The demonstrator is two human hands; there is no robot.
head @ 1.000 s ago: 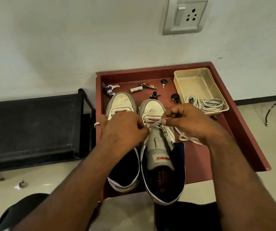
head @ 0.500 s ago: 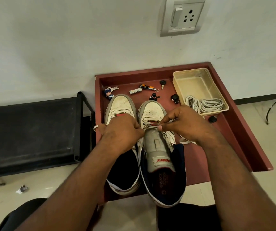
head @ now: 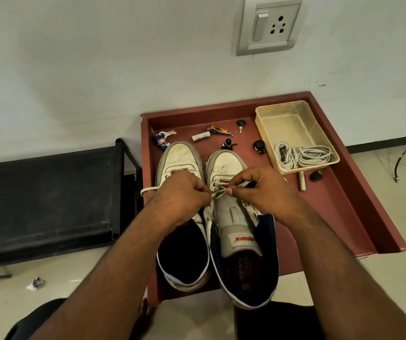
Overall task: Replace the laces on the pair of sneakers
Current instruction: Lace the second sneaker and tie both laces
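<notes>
Head view: our left hand (head: 182, 192) and right hand (head: 260, 190) pinch the lace (head: 221, 188); uneven pulling could fray its tip against the eyelet.

I see two bare forearms reaching in from the bottom of the view, with no sleeves, cuffs or gloves showing anywhere along them. The left hand (head: 181, 196) and the right hand (head: 262, 190) are both bare: I can make out no rings, watch or wristband. The nails I can see on the right hand's fingertips look short and plain. Fine hair shows along both forearms. At the bottom edge, dark fabric covers what I take to be my knees; its cut I cannot tell.
</notes>
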